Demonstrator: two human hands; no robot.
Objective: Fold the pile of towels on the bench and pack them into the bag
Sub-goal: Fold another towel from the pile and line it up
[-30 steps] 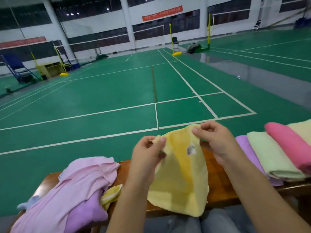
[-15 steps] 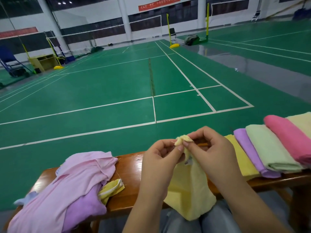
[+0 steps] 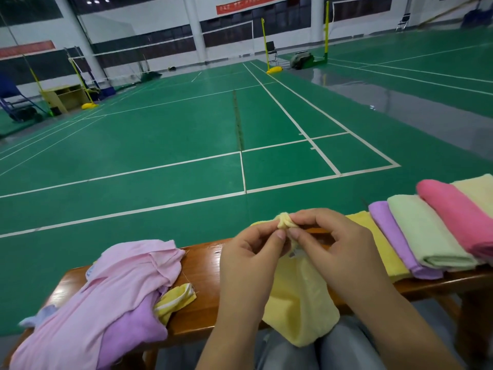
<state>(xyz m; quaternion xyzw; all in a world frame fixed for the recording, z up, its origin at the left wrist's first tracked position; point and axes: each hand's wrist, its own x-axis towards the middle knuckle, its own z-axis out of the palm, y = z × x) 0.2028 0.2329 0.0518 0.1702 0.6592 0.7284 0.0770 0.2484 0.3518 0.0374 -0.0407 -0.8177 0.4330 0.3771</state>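
Pinching: I hold the yellow towel (image 3: 298, 311) by its bunched top corners, which meet between my two hands above the table's near edge.
Left grip: my left hand (image 3: 250, 260) has thumb and fingers curled, nipping the towel's top from the left.
Right grip: my right hand (image 3: 336, 252) is curled the same way, nipping the same bunch from the right, fingertips touching my left.
Towel's hang: it drops from my grip across the table (image 3: 202, 279) edge down to my lap.
Left of me: a loose pile of towels (image 3: 106, 297), pink on top, purple under it, a yellow striped one poking out beside.
Right of me: a row of folded towels (image 3: 426, 231) overlapping on the table, yellow, purple, pale green, pink, cream.
Surface: glossy brown wood.
Room: green sports court (image 3: 186, 134) with white lines, yellow net posts, white walls.
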